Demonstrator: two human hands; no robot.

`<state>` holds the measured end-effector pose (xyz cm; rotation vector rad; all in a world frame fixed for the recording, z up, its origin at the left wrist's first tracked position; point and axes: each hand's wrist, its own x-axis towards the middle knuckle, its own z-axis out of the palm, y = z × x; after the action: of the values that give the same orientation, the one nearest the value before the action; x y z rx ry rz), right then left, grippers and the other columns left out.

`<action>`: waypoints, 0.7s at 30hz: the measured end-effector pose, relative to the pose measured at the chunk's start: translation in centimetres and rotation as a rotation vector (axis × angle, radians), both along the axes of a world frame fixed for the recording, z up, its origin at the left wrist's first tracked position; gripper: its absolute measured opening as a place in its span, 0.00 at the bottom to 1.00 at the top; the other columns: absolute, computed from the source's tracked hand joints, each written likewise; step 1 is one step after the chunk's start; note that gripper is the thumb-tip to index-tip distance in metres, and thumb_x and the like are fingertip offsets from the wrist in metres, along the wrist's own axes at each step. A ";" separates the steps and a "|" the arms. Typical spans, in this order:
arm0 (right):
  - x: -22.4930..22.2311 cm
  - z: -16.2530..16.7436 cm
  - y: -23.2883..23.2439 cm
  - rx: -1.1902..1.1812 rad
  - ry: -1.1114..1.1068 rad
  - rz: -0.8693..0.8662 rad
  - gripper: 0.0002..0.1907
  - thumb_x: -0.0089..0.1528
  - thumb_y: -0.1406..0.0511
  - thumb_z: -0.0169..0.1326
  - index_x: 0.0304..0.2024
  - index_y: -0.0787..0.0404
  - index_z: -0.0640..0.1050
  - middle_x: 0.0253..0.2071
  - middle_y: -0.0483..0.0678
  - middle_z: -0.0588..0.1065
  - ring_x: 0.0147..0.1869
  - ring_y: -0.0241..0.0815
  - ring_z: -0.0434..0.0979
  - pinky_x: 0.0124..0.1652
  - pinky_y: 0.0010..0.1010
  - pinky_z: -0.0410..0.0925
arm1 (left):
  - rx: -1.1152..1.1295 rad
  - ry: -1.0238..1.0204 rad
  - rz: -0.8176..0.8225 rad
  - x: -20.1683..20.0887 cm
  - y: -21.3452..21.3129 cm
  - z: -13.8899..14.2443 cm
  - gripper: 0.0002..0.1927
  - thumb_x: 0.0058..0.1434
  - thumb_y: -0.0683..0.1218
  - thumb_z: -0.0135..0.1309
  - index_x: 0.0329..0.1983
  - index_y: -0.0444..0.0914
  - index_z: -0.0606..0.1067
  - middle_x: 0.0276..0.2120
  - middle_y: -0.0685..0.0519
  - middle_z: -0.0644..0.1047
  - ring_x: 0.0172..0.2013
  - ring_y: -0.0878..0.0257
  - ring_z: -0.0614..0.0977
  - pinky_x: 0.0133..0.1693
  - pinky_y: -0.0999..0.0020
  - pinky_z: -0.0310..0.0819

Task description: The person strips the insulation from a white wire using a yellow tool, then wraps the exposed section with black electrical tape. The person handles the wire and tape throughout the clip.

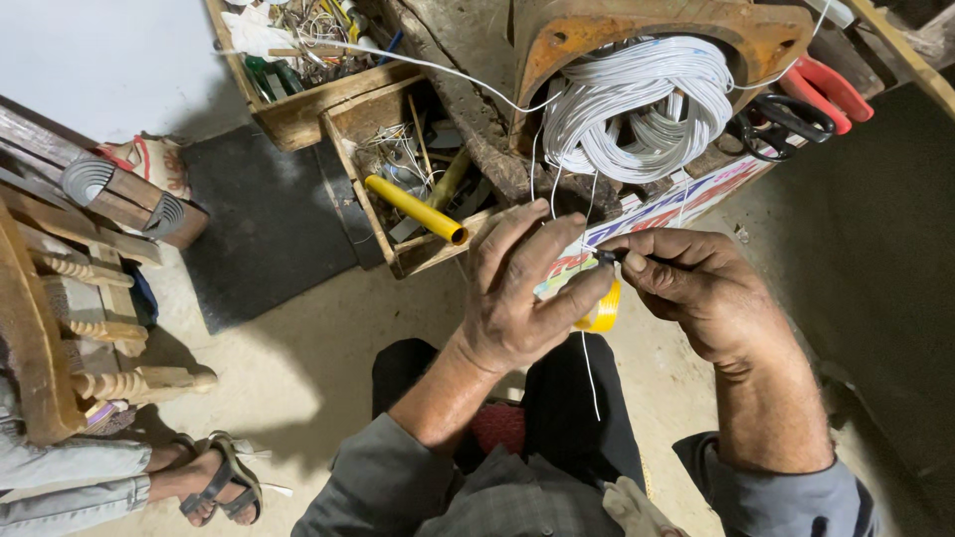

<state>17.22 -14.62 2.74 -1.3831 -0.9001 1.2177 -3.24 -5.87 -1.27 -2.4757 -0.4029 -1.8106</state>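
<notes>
your left hand (pixel 522 303) is curled closed, fingers raised, with a yellow roll of tape (pixel 603 310) held against the thumb side. your right hand (pixel 696 288) is closed in a pinch: thumb and forefinger grip a small dark piece (pixel 609 257) at the point where the two hands meet. whether the left fingertips also touch that piece cannot be told.

a thin white wire (pixel 589 368) passes through the meeting point of the hands. below them it hangs loose over your dark trousers; above them thin strands rise to the white wire coil (pixel 637 104). the coil sits inside a rusty orange metal housing (pixel 637 35) just beyond your hands, on the worn bench (pixel 468 89).

right of the coil, black-handled scissors (pixel 786 121) lie beside red-handled pliers (pixel 831 89), touching or nearly so. under the coil, a flat printed board (pixel 686 204) in red, blue and white shows between the housing and your hands.

left of your hands, an open wooden box (pixel 378 214) holds a yellow tube (pixel 416 209), tilted with its open end toward you, among loose wires and small parts. a second wooden box (pixel 298 109) behind it holds more clutter.

at the far left stands carved wooden furniture (pixel 60 298). another person's sandalled foot (pixel 209 482) rests on the floor (pixel 328 338) near it, well apart from your hands.
</notes>
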 end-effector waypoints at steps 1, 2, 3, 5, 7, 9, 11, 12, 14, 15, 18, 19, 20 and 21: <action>0.0 0.0 0.0 -0.003 -0.010 -0.004 0.15 0.63 0.66 0.58 0.50 0.68 0.82 0.25 0.36 0.69 0.25 0.26 0.59 0.24 0.19 0.51 | 0.006 0.003 0.007 0.0 -0.1 0.0 0.13 0.70 0.47 0.66 0.55 0.53 0.79 0.62 0.52 0.71 0.68 0.52 0.65 0.68 0.55 0.65; 0.0 0.0 0.1 -0.006 -0.020 -0.007 0.15 0.63 0.66 0.58 0.50 0.68 0.82 0.25 0.36 0.70 0.25 0.26 0.59 0.25 0.19 0.51 | 0.011 0.008 0.014 -0.1 -0.3 0.1 0.13 0.69 0.47 0.66 0.54 0.53 0.79 0.62 0.52 0.71 0.68 0.52 0.65 0.68 0.55 0.65; -0.1 0.1 0.1 -0.010 -0.029 -0.011 0.15 0.63 0.66 0.58 0.49 0.68 0.82 0.26 0.36 0.71 0.26 0.26 0.60 0.25 0.20 0.51 | -0.004 0.017 0.010 -0.2 -0.4 0.1 0.12 0.69 0.47 0.67 0.53 0.53 0.80 0.62 0.52 0.71 0.67 0.52 0.65 0.68 0.55 0.65; -0.2 0.1 0.1 -0.028 -0.032 -0.018 0.15 0.63 0.66 0.58 0.49 0.68 0.82 0.25 0.37 0.71 0.25 0.27 0.59 0.24 0.20 0.50 | -0.033 0.033 -0.003 -0.3 -0.6 0.0 0.11 0.68 0.48 0.67 0.51 0.54 0.81 0.62 0.52 0.71 0.67 0.52 0.65 0.67 0.56 0.66; -0.3 0.2 0.0 -0.022 -0.021 -0.019 0.14 0.63 0.66 0.58 0.49 0.67 0.82 0.24 0.36 0.70 0.24 0.26 0.58 0.24 0.20 0.50 | -0.042 0.022 -0.027 -0.3 -0.7 -0.1 0.10 0.67 0.47 0.67 0.49 0.52 0.81 0.61 0.52 0.72 0.67 0.52 0.65 0.68 0.56 0.66; -0.5 0.2 0.1 0.013 0.006 -0.012 0.14 0.63 0.66 0.58 0.48 0.67 0.83 0.23 0.36 0.68 0.23 0.26 0.57 0.23 0.20 0.49 | -0.082 0.011 -0.058 -0.4 -0.8 -0.2 0.09 0.67 0.46 0.67 0.49 0.50 0.82 0.61 0.51 0.72 0.67 0.51 0.65 0.68 0.56 0.67; -0.6 0.0 0.1 0.034 -0.018 -0.036 0.13 0.63 0.66 0.59 0.47 0.67 0.83 0.23 0.36 0.69 0.23 0.26 0.58 0.23 0.20 0.50 | -0.155 0.001 -0.100 -0.7 -1.3 -0.4 0.10 0.67 0.45 0.67 0.49 0.49 0.81 0.60 0.50 0.72 0.67 0.50 0.66 0.68 0.57 0.68; -0.6 -0.2 0.1 0.044 -0.029 -0.049 0.12 0.63 0.66 0.59 0.47 0.67 0.83 0.24 0.36 0.69 0.23 0.26 0.58 0.23 0.20 0.50 | -0.148 0.003 -0.102 -0.8 -1.4 -0.5 0.10 0.66 0.44 0.66 0.49 0.48 0.81 0.59 0.50 0.72 0.66 0.49 0.66 0.67 0.56 0.68; -0.7 -0.6 0.1 0.064 -0.045 -0.063 0.12 0.63 0.66 0.59 0.47 0.66 0.83 0.24 0.36 0.70 0.23 0.26 0.57 0.23 0.20 0.50 | -0.140 0.007 -0.104 -1.2 -1.7 -0.6 0.11 0.64 0.42 0.65 0.48 0.47 0.81 0.57 0.50 0.73 0.65 0.49 0.67 0.66 0.55 0.68; -0.6 -0.8 0.1 0.076 -0.053 -0.069 0.12 0.62 0.66 0.60 0.46 0.66 0.83 0.24 0.36 0.71 0.22 0.26 0.57 0.23 0.20 0.49 | -0.141 -0.009 -0.106 -1.6 -1.9 -0.5 0.12 0.64 0.42 0.65 0.49 0.47 0.81 0.56 0.51 0.73 0.65 0.50 0.67 0.66 0.56 0.68; -0.7 -1.3 -0.1 0.075 -0.092 -0.087 0.11 0.63 0.68 0.61 0.46 0.66 0.83 0.26 0.38 0.72 0.25 0.27 0.59 0.25 0.19 0.52 | -0.144 -0.045 -0.107 -2.5 -2.3 -0.1 0.12 0.63 0.42 0.65 0.50 0.47 0.82 0.52 0.52 0.73 0.62 0.52 0.67 0.64 0.55 0.67; -0.7 -1.5 -0.1 0.125 -0.114 -0.067 0.10 0.63 0.69 0.61 0.46 0.66 0.83 0.30 0.38 0.74 0.29 0.27 0.63 0.29 0.20 0.57 | -0.148 -0.050 -0.102 -2.7 -2.4 0.1 0.11 0.62 0.43 0.65 0.48 0.47 0.82 0.51 0.52 0.73 0.60 0.52 0.68 0.63 0.55 0.66; -0.9 -1.6 -0.1 0.176 -0.135 -0.047 0.10 0.63 0.69 0.61 0.46 0.66 0.82 0.33 0.39 0.77 0.33 0.28 0.68 0.33 0.20 0.61 | -0.152 -0.055 -0.097 -2.7 -2.4 0.4 0.11 0.61 0.43 0.64 0.47 0.46 0.82 0.49 0.51 0.73 0.58 0.52 0.68 0.62 0.55 0.65; -1.0 -1.6 -0.1 0.226 -0.158 -0.026 0.10 0.63 0.70 0.60 0.46 0.66 0.82 0.37 0.40 0.79 0.37 0.29 0.72 0.37 0.20 0.66 | -0.176 -0.067 -0.117 -2.6 -2.2 0.7 0.09 0.62 0.43 0.64 0.45 0.45 0.82 0.49 0.52 0.72 0.57 0.54 0.68 0.61 0.57 0.67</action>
<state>16.20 -14.67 1.11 -1.3168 -1.0914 0.9641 -5.81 -8.02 -0.53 -2.6101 -0.4472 -1.9882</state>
